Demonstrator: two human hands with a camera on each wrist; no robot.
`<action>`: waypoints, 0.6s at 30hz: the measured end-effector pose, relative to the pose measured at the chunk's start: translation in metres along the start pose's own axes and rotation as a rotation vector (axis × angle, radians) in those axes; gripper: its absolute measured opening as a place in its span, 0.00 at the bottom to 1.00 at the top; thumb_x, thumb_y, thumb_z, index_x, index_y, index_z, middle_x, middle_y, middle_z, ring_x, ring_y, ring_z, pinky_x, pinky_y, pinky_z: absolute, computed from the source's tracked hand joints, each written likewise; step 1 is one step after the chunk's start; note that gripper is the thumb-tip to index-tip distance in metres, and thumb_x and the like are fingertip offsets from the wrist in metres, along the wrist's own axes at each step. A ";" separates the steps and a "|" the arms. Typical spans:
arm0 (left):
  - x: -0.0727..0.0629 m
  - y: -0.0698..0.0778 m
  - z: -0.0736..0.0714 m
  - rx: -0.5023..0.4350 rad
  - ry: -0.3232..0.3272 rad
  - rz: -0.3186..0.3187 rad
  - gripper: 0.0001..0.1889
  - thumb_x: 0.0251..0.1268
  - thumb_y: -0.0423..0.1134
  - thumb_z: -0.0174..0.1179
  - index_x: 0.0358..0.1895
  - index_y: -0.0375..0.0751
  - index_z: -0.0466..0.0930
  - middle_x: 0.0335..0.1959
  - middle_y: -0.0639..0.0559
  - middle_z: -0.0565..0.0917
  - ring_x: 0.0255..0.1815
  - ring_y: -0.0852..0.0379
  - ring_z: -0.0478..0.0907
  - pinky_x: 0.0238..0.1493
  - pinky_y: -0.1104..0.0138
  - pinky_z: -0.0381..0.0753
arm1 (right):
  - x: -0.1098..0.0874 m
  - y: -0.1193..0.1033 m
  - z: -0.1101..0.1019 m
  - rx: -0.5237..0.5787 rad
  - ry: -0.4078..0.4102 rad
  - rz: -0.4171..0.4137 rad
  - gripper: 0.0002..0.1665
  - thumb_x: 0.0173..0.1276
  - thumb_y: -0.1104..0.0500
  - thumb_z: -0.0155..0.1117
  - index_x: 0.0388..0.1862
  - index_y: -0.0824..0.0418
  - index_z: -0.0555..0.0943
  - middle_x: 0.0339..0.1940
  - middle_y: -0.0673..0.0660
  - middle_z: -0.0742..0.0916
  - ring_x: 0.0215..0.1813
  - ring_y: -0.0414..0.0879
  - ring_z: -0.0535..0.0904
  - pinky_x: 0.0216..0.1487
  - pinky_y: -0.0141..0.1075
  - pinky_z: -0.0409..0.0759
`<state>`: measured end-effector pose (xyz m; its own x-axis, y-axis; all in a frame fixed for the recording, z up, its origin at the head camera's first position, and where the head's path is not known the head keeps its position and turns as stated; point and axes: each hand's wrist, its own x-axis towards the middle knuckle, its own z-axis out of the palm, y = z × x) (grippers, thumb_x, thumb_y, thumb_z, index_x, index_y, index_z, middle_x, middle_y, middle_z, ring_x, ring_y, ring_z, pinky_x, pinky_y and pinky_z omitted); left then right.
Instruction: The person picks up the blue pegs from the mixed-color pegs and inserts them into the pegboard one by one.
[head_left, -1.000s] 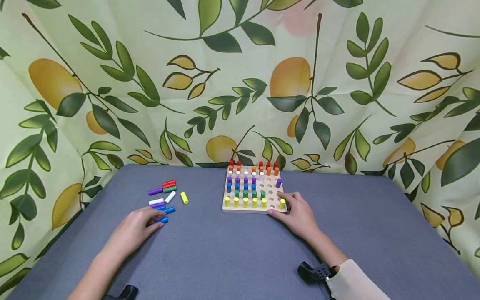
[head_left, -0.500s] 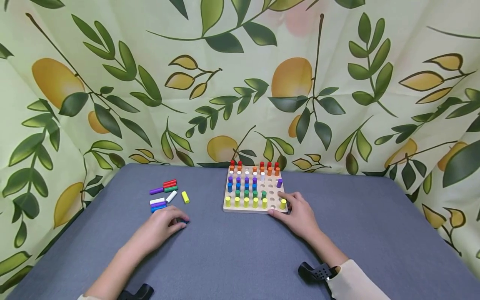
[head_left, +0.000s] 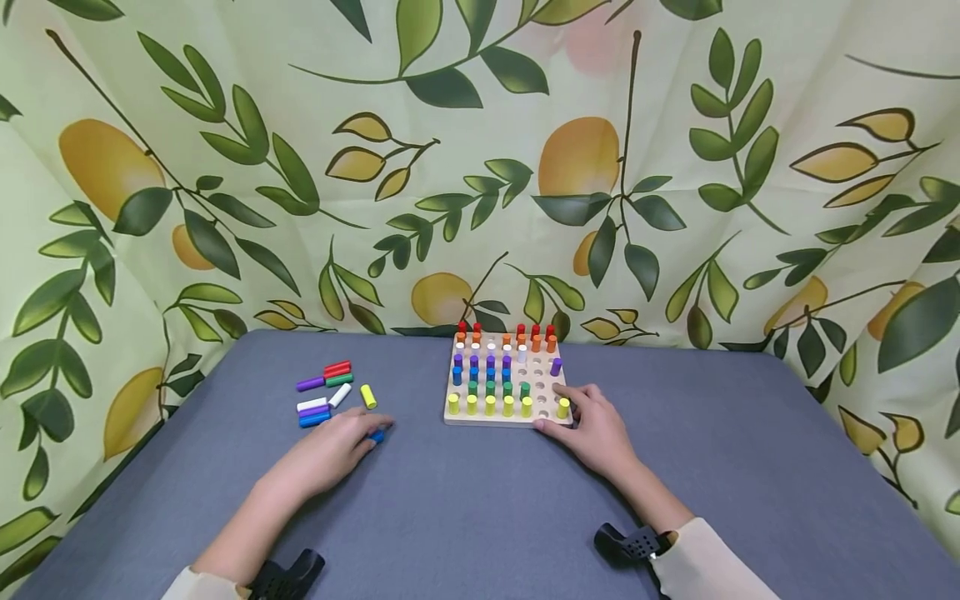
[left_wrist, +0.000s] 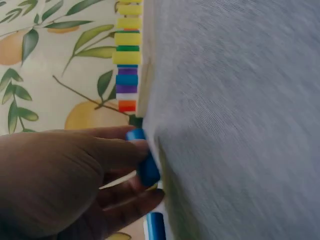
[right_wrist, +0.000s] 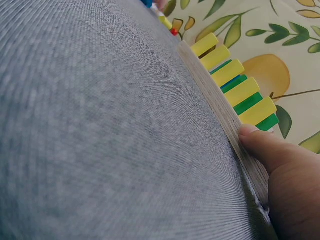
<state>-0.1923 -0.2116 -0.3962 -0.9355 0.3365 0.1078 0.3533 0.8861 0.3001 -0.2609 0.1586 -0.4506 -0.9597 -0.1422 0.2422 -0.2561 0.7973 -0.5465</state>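
My left hand (head_left: 330,454) is low over the cloth, left of the board, and pinches a blue peg (left_wrist: 149,171) between thumb and fingers. A wooden pegboard (head_left: 487,421) holds upright pegs in coloured rows: red at the back, then orange, white, purple, blue, green and yellow in front. Bare holes show toward its right side. My right hand (head_left: 596,429) grips the board's front right corner, thumb at the front edge, a finger near the right edge. Part of that corner is hidden. Beside the left hand lies another blue peg (head_left: 314,421).
Several loose pegs lie behind the left hand, among them a yellow peg (head_left: 368,396), a green peg (head_left: 339,380), a red peg (head_left: 337,365) and a purple peg (head_left: 310,385). A patterned curtain (head_left: 480,125) hangs behind the grey tablecloth (head_left: 480,508).
My left hand has moved right from the loose pegs, carrying a blue peg that now shows at its fingertips. The right hand and the board stay where they were.
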 end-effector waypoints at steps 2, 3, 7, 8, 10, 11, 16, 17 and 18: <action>0.005 0.003 -0.001 -0.016 0.018 -0.004 0.16 0.70 0.30 0.61 0.60 0.39 0.83 0.51 0.44 0.84 0.53 0.49 0.82 0.56 0.50 0.83 | 0.000 0.000 0.001 0.003 0.002 -0.005 0.43 0.57 0.37 0.76 0.67 0.56 0.79 0.46 0.58 0.80 0.37 0.45 0.71 0.35 0.35 0.65; 0.008 0.005 -0.002 -0.024 0.032 0.000 0.16 0.71 0.30 0.60 0.60 0.39 0.82 0.50 0.45 0.84 0.52 0.50 0.82 0.55 0.51 0.83 | 0.000 0.000 0.001 0.004 0.004 -0.006 0.43 0.57 0.37 0.76 0.67 0.55 0.79 0.46 0.58 0.80 0.36 0.45 0.71 0.35 0.35 0.65; 0.024 0.014 -0.005 -0.087 0.105 0.026 0.13 0.70 0.29 0.61 0.56 0.38 0.84 0.46 0.47 0.83 0.48 0.53 0.81 0.53 0.53 0.84 | 0.001 0.001 0.001 0.007 0.002 0.000 0.43 0.56 0.37 0.77 0.67 0.56 0.79 0.45 0.58 0.80 0.36 0.45 0.71 0.35 0.34 0.65; 0.029 0.018 -0.006 -0.104 0.116 0.023 0.13 0.70 0.29 0.60 0.55 0.38 0.84 0.46 0.48 0.83 0.48 0.54 0.81 0.52 0.54 0.84 | 0.001 0.001 0.001 0.008 0.001 0.004 0.44 0.56 0.37 0.76 0.68 0.56 0.78 0.44 0.58 0.80 0.36 0.45 0.70 0.34 0.34 0.64; 0.038 0.025 -0.009 -0.132 0.130 0.014 0.13 0.70 0.29 0.61 0.54 0.39 0.85 0.47 0.48 0.83 0.46 0.55 0.80 0.51 0.56 0.84 | 0.001 0.001 0.001 0.009 0.001 0.013 0.46 0.56 0.36 0.77 0.68 0.58 0.77 0.43 0.58 0.80 0.35 0.45 0.70 0.34 0.34 0.64; 0.043 0.028 -0.010 -0.140 0.135 0.008 0.13 0.70 0.29 0.62 0.54 0.40 0.85 0.47 0.48 0.83 0.45 0.55 0.80 0.50 0.57 0.84 | 0.001 0.001 0.000 0.013 0.002 0.018 0.46 0.56 0.37 0.77 0.68 0.59 0.77 0.42 0.57 0.79 0.35 0.45 0.70 0.34 0.34 0.64; 0.065 0.049 -0.012 -0.181 0.153 -0.007 0.12 0.68 0.31 0.64 0.53 0.41 0.86 0.45 0.48 0.84 0.41 0.56 0.78 0.45 0.61 0.82 | 0.002 0.001 0.000 0.039 0.030 0.037 0.48 0.53 0.37 0.79 0.66 0.63 0.77 0.39 0.56 0.80 0.36 0.44 0.71 0.35 0.33 0.65; 0.070 0.053 -0.012 -0.189 0.159 -0.003 0.12 0.68 0.32 0.64 0.52 0.41 0.86 0.45 0.48 0.84 0.41 0.56 0.78 0.45 0.61 0.82 | 0.001 0.000 0.000 0.045 0.039 0.044 0.48 0.52 0.38 0.80 0.65 0.63 0.78 0.39 0.56 0.81 0.36 0.44 0.72 0.35 0.33 0.66; 0.074 0.058 -0.011 -0.201 0.164 -0.004 0.12 0.68 0.32 0.65 0.53 0.41 0.87 0.44 0.47 0.84 0.41 0.56 0.78 0.45 0.61 0.82 | 0.001 0.000 0.000 0.052 0.048 0.052 0.48 0.51 0.38 0.81 0.64 0.63 0.79 0.38 0.56 0.82 0.36 0.44 0.72 0.35 0.32 0.66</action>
<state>-0.2409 -0.1390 -0.3601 -0.9311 0.2623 0.2536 0.3568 0.8004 0.4818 -0.2620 0.1585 -0.4506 -0.9656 -0.0717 0.2499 -0.2126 0.7711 -0.6002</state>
